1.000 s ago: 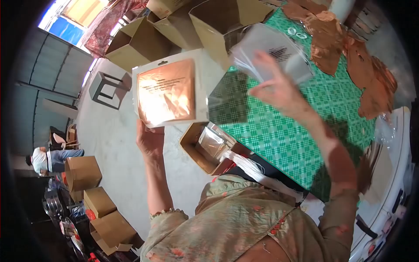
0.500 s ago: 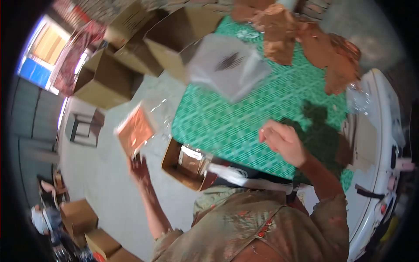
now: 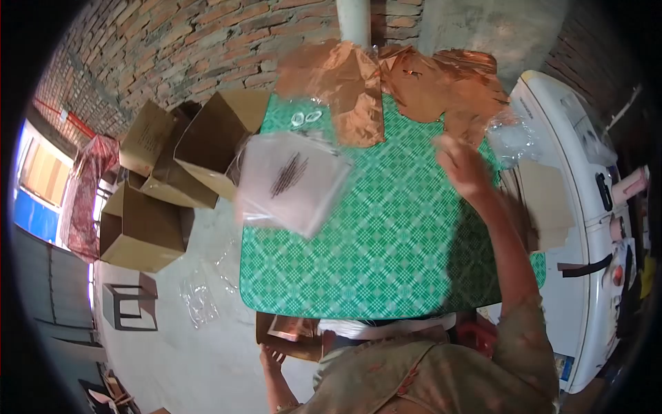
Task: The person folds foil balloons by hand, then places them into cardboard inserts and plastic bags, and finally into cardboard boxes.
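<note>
My left hand point(image 3: 273, 357) is low beside the cardboard box point(image 3: 288, 348) under the table's front edge, its fingers apart and no packet in them. Inside that box lies a copper-coloured packet point(image 3: 293, 327) in clear plastic. Over the right side of the table, my right hand point(image 3: 463, 169) is stretched forward just short of the copper-coloured sheets point(image 3: 469, 103). It is smeared by motion, so its grip cannot be made out. A stack of clear plastic bags point(image 3: 293, 183) with dark print lies on the table's left part.
A green patterned cloth covers the table point(image 3: 386, 241). Several open cardboard boxes point(image 3: 141, 234) stand on the floor at left. A white appliance point(image 3: 579, 165) stands on the right, with flat cardboard point(image 3: 545, 200) beside the table. Clear plastic point(image 3: 198, 298) lies on the floor.
My left hand has moved from out at the left to the box and no longer holds the copper-coloured packet. My right hand has reached forward towards the copper-coloured sheets. The view has shifted.
</note>
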A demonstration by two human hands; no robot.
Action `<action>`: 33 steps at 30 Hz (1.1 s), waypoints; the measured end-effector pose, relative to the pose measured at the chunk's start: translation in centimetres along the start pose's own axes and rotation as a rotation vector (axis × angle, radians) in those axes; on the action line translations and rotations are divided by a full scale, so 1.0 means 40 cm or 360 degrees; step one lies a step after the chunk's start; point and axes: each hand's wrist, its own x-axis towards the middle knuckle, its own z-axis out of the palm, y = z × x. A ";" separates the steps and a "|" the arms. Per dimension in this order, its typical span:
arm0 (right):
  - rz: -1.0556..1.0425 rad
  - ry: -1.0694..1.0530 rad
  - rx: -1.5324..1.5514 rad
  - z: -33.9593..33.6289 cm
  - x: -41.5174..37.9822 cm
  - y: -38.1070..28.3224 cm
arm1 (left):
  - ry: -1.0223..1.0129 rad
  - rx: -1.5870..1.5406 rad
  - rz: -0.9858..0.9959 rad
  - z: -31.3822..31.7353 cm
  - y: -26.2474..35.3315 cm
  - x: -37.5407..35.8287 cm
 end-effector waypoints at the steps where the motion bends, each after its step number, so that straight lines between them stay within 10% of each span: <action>1: -0.0282 0.0279 -0.0143 0.055 0.059 0.050 | 0.0069 0.0030 0.0093 -0.011 0.018 0.009; 9: -0.0464 0.0245 -0.0798 0.309 0.361 0.318 | 0.0301 0.0158 0.1126 0.031 0.584 0.040; 14: -0.0683 0.0441 -0.0799 0.323 0.376 0.339 | -0.0072 0.0383 0.1801 0.460 0.934 -0.199; 16: -0.0288 0.0339 -0.0635 0.311 0.396 0.326 | -0.0338 0.0482 0.1937 0.649 1.012 -0.250; 27: 0.0145 0.0460 0.0332 0.239 0.397 0.305 | -0.1500 0.1141 0.2370 1.598 0.878 -0.598; 33: 0.0271 0.0394 0.0346 0.233 0.384 0.304 | -0.1384 0.1220 0.3119 1.898 0.795 -0.596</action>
